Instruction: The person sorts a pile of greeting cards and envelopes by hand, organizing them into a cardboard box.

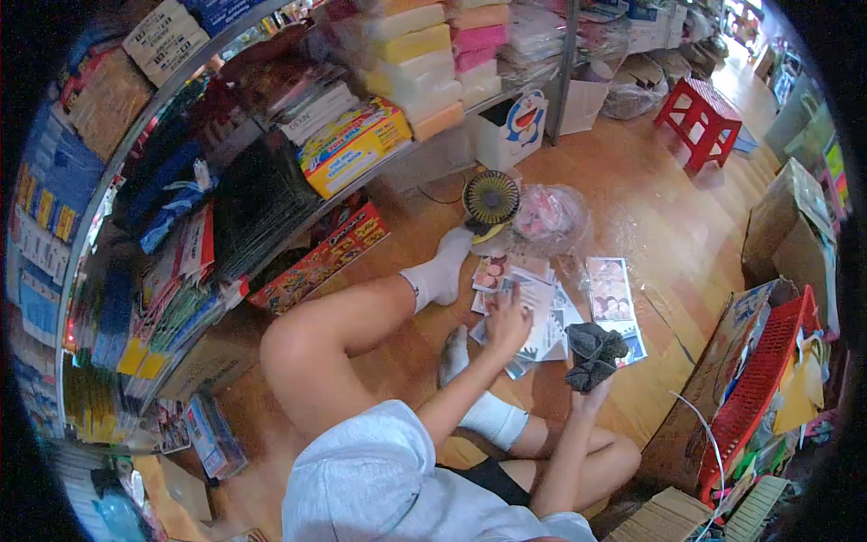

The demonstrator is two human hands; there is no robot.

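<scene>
My left hand rests on loose printed sheets spread on the floor, its fingers extended over the pile. At the right of the pile, my right hand holds a crumpled dark grey cloth, which hides most of its fingers. A printed sheet with round pictures lies just beyond the cloth. Smaller picture cards are at the pile's upper left edge.
A small round fan and a clear plastic bag stand beyond the papers. Loaded shelves run along the left. A red stool is farther back; a red basket and cardboard boxes line the right.
</scene>
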